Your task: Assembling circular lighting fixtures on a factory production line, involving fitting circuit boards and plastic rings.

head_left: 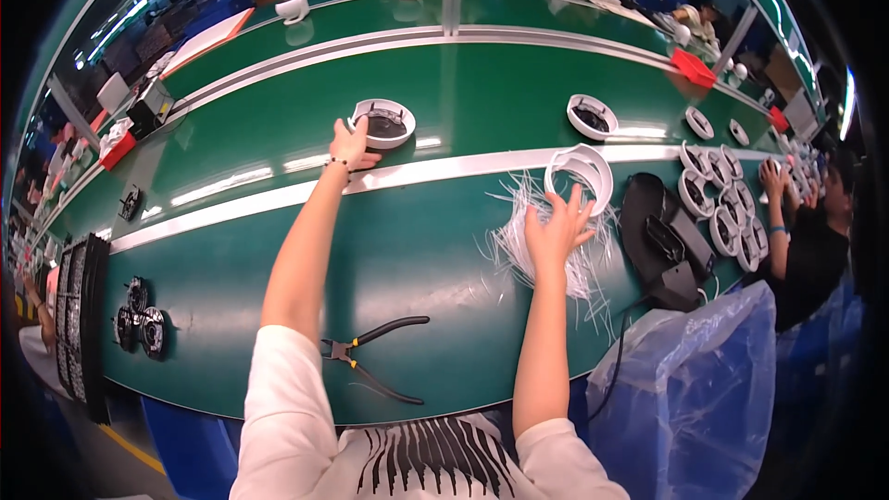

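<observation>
Reaching far across the green belt (278, 130), the left hand (352, 143) rests its fingers on the near rim of a white round housing (382, 122) with a dark inside; how tightly they close cannot be told. The right hand (556, 227), fingers spread, touches the lower edge of a white ring (582, 174) lying on the metal rail (231, 208). A heap of thin white strips (519, 250) lies under that hand. Black-handled pliers (375, 356) lie open on the near table, between the forearms. Further white housings (727, 208) cluster at right, beside a black device (662, 241).
</observation>
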Action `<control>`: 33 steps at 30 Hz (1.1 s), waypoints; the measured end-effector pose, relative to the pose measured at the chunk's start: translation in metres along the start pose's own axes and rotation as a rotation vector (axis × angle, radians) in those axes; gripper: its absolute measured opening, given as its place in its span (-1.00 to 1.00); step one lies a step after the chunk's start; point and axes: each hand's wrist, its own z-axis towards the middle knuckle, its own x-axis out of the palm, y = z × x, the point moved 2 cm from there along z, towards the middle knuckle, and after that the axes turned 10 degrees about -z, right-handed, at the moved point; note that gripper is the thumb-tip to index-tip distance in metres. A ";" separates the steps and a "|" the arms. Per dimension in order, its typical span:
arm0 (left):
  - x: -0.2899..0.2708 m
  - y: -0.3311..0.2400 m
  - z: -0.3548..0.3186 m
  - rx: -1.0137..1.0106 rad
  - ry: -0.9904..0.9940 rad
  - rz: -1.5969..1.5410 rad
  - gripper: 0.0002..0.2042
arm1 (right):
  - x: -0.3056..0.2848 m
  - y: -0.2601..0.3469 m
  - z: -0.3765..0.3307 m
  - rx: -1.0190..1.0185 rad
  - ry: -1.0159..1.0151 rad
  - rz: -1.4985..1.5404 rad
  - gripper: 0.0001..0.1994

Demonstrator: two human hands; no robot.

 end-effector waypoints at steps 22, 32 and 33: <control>-0.318 -0.054 -0.135 0.593 -0.232 0.282 -0.67 | -0.020 -0.044 0.034 -0.217 -0.771 0.474 -0.89; -0.537 0.039 -0.269 -0.092 -0.804 0.907 -0.35 | -0.049 0.066 -0.024 -0.696 -0.441 0.579 -0.87; -0.543 0.053 -0.269 -0.124 -0.803 0.814 -0.32 | -0.054 0.091 -0.044 -0.733 -0.287 0.644 -0.85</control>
